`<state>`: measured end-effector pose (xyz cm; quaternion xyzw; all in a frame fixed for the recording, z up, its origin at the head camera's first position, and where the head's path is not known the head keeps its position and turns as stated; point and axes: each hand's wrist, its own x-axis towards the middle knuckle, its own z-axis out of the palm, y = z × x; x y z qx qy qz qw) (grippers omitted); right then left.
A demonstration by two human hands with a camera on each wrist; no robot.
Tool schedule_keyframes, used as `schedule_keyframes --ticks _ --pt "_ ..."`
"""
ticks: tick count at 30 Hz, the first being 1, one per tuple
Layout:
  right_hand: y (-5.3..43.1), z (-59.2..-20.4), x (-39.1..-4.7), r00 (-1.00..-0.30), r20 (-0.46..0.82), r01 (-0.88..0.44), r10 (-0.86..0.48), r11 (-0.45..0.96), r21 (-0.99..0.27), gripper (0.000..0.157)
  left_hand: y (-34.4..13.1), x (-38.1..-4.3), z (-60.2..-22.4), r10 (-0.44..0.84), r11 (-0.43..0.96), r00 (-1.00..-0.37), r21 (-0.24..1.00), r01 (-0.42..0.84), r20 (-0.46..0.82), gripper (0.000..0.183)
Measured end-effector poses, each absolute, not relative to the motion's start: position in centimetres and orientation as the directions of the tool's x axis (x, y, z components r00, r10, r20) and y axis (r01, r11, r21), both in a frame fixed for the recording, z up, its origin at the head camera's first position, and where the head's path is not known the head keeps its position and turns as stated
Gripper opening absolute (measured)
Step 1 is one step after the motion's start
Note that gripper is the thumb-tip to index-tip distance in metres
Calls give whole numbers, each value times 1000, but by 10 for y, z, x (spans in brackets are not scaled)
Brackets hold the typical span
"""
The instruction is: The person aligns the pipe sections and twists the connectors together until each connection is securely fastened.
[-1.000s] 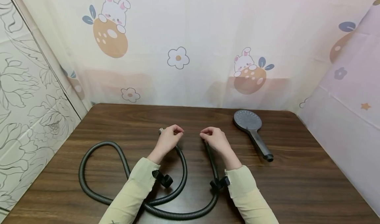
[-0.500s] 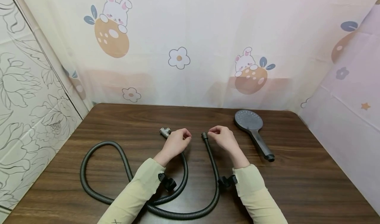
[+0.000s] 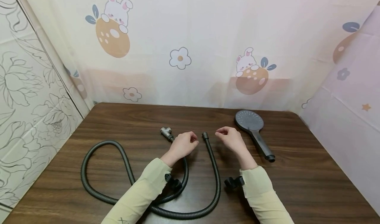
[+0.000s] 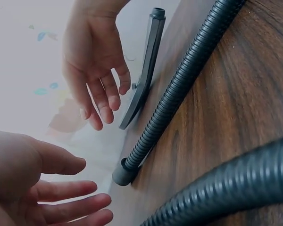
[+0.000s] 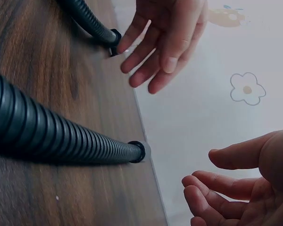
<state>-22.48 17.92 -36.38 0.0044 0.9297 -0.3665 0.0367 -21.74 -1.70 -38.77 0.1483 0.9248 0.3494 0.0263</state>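
A dark ribbed shower hose [image 3: 218, 181] lies in loops on the table. Its straight end fitting [image 3: 205, 135] points to the back, between the two hands. The other end carries an elbow-shaped metallic fitting [image 3: 166, 132]. My left hand [image 3: 182, 145] hovers over the hose just behind that elbow and hides part of it. Nothing is in its fingers, which are loosely bent in the left wrist view. My right hand [image 3: 232, 141] is in the air right of the straight end, holding nothing, fingers relaxed. A grey shower head [image 3: 250, 120] lies farther right, handle toward me.
The brown wooden table [image 3: 308, 171] ends at a patterned curtain [image 3: 207, 52] along the back. Black wrist-camera mounts [image 3: 234, 182] stick out inward from both sleeves. The hose crosses itself under the left forearm [image 3: 139, 194].
Both hands have moved right, the right one more. The right hand has left the hose's straight end, which now shows fully. The elbow fitting has come out from behind the left hand.
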Motion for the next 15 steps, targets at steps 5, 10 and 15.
schedule_keyframes --ticks 5,10,15 --pt "184 -366 -225 -997 -73 36 -17 745 -666 28 -14 -217 -393 271 702 -962 676 224 37 20" --pt "187 -365 -225 -997 -68 31 -18 751 -659 28 -9 -217 -397 251 710 -967 672 208 34 21" --pt "194 -364 -225 -998 -70 44 -2 757 -652 29 -4 -219 -396 263 735 -965 643 215 23 21"
